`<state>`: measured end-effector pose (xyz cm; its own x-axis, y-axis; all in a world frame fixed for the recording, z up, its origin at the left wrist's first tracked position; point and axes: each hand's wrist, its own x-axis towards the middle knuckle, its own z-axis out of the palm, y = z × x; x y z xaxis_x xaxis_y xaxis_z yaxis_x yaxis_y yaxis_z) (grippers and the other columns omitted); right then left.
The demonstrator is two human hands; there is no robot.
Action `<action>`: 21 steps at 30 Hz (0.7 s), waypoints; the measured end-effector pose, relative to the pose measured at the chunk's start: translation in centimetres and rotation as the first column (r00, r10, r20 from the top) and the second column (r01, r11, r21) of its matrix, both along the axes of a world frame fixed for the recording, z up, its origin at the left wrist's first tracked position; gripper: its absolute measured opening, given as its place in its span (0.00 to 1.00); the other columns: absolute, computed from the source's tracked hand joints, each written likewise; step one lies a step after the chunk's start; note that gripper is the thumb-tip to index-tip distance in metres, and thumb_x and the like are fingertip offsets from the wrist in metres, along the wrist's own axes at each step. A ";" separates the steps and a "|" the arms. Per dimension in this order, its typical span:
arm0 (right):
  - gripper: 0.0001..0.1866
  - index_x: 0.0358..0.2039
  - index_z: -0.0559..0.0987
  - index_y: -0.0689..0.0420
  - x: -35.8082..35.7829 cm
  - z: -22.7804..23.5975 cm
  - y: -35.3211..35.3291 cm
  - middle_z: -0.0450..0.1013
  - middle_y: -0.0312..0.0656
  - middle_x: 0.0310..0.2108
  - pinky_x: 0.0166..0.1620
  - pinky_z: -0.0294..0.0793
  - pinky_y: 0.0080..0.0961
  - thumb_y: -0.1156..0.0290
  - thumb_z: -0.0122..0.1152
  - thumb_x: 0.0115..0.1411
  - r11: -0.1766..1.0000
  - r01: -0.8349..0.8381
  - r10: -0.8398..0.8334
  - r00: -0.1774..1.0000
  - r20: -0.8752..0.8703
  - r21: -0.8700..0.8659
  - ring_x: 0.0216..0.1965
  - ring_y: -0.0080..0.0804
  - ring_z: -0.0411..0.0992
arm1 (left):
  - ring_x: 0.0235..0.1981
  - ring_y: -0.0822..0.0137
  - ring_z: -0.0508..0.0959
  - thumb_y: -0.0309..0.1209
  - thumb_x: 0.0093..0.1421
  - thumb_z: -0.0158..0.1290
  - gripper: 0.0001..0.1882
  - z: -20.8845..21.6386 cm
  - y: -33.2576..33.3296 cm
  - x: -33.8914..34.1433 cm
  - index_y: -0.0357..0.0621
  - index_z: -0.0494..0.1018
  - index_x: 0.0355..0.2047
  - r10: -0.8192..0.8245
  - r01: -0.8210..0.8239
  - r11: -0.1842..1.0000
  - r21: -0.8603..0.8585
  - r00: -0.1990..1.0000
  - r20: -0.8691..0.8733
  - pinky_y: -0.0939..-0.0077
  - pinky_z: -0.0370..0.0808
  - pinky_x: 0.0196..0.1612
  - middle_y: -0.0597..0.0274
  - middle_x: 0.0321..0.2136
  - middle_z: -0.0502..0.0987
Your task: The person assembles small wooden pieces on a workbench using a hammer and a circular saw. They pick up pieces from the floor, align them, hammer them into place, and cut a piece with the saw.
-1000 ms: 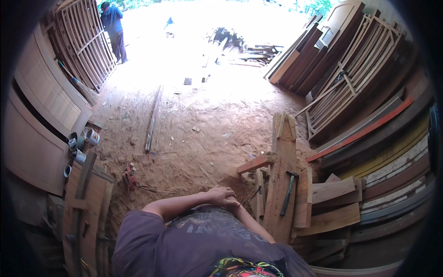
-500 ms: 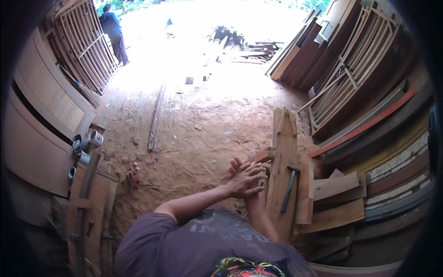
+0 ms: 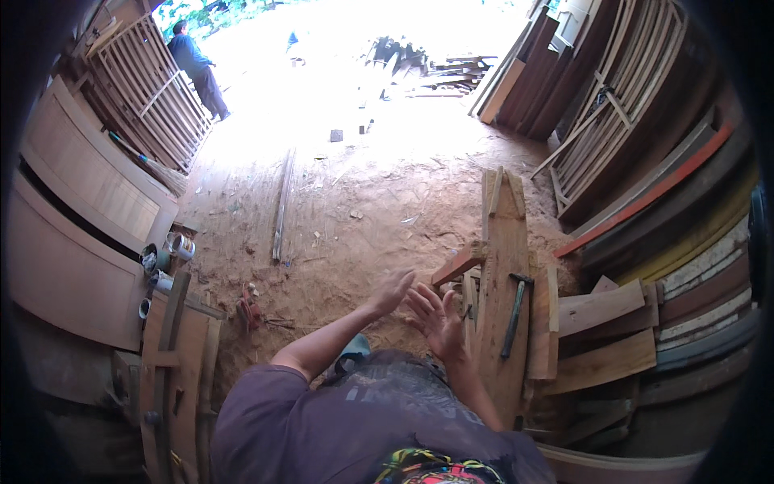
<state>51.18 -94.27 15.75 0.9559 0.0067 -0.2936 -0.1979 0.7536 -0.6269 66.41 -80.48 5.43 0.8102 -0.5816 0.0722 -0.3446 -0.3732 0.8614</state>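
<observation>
My left hand [image 3: 391, 292] is held out flat in front of my body, fingers stretched and empty. Just to its right, my right hand [image 3: 439, 324] is raised with its fingers spread and the palm showing; nothing is in it. The two hands are close together, with a narrow gap between them. Nearest to my right hand is a long wooden workbench plank [image 3: 501, 250]. On that plank lies a hammer [image 3: 514, 316] with a dark handle. A short wooden piece [image 3: 459, 264] juts out from the plank's left side, beyond my hands.
Boards and offcuts [image 3: 601, 310] are stacked on the right. Wooden panels [image 3: 76, 266] lean at the left, near several paint buckets [image 3: 182, 245]. A red tool [image 3: 250, 308] lies on the dirt floor [image 3: 355, 242], as does a long strip of wood [image 3: 283, 206]. A person [image 3: 196, 68] stands far left.
My hands were pressed together, the left over the right; now they have come apart. The view has shifted slightly. The hammer still lies on the plank.
</observation>
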 end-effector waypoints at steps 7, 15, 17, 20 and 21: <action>0.23 0.58 0.79 0.59 -2.0 -6.7 -3.5 0.82 0.41 0.48 0.41 0.77 0.25 0.54 0.54 0.76 0.878 -0.065 -0.071 0.962 -0.263 -0.474 0.42 0.28 0.80 | 0.56 0.44 0.80 0.54 0.60 0.57 0.31 -16.7 18.0 -5.3 0.42 0.80 0.54 0.089 0.288 0.752 0.592 0.847 -0.524 0.55 0.76 0.58 0.40 0.52 0.81; 0.18 0.52 0.81 0.59 -8.7 -14.4 -5.1 0.83 0.40 0.41 0.34 0.77 0.22 0.57 0.59 0.73 0.830 -0.234 -0.068 0.859 -0.508 -0.507 0.35 0.24 0.80 | 0.47 0.60 0.83 0.54 0.64 0.59 0.28 -19.2 20.7 -17.1 0.43 0.83 0.50 0.402 -0.203 0.912 0.355 0.277 -0.873 0.62 0.78 0.50 0.56 0.45 0.86; 0.17 0.51 0.82 0.58 -9.0 -15.9 -5.1 0.82 0.40 0.40 0.34 0.77 0.22 0.58 0.60 0.73 0.810 -0.278 -0.029 0.860 -0.509 -0.517 0.35 0.24 0.80 | 0.47 0.60 0.83 0.55 0.64 0.59 0.29 -18.9 20.3 -17.4 0.42 0.83 0.50 0.401 -0.224 0.911 0.346 0.292 -0.868 0.62 0.78 0.50 0.55 0.45 0.86; 0.16 0.50 0.82 0.58 -7.7 -17.6 -4.8 0.82 0.40 0.39 0.34 0.77 0.22 0.59 0.60 0.73 0.783 -0.316 -0.002 0.860 -0.511 -0.536 0.34 0.23 0.80 | 0.47 0.60 0.84 0.56 0.64 0.59 0.30 -18.7 20.7 -17.2 0.42 0.83 0.50 0.419 -0.245 0.903 0.354 0.312 -0.853 0.62 0.78 0.50 0.55 0.46 0.86; 0.16 0.50 0.82 0.58 -7.1 -17.8 -4.6 0.82 0.40 0.38 0.33 0.77 0.22 0.59 0.60 0.73 0.777 -0.323 0.002 0.860 -0.511 -0.540 0.34 0.23 0.80 | 0.47 0.60 0.84 0.57 0.64 0.58 0.30 -18.7 20.9 -17.1 0.42 0.83 0.51 0.427 -0.253 0.899 0.358 0.316 -0.847 0.62 0.78 0.50 0.55 0.46 0.86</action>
